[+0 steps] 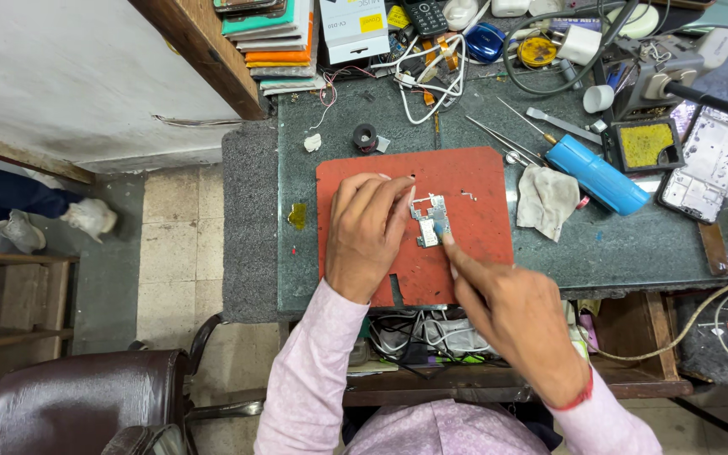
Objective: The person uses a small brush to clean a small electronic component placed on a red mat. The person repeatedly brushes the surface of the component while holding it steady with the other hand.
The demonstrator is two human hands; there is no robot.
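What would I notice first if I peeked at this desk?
A bright red mat in the middle of the dark worktop. On it, the left hand steadies a small silvery circuit board while the right hand presses a fingertip on it. A big blue tool lies to the right.

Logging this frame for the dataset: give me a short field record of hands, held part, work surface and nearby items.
left hand: fingertips pinning the small metal circuit board
right hand: index finger pressing the board's lower right edge
board position: flat on the red mat, near its centre
mat position: on the dark stone bench
right of mat: crumpled cloth, blue cylindrical tool
above mat: tweezers, black tape roll
far right: opened phone frame
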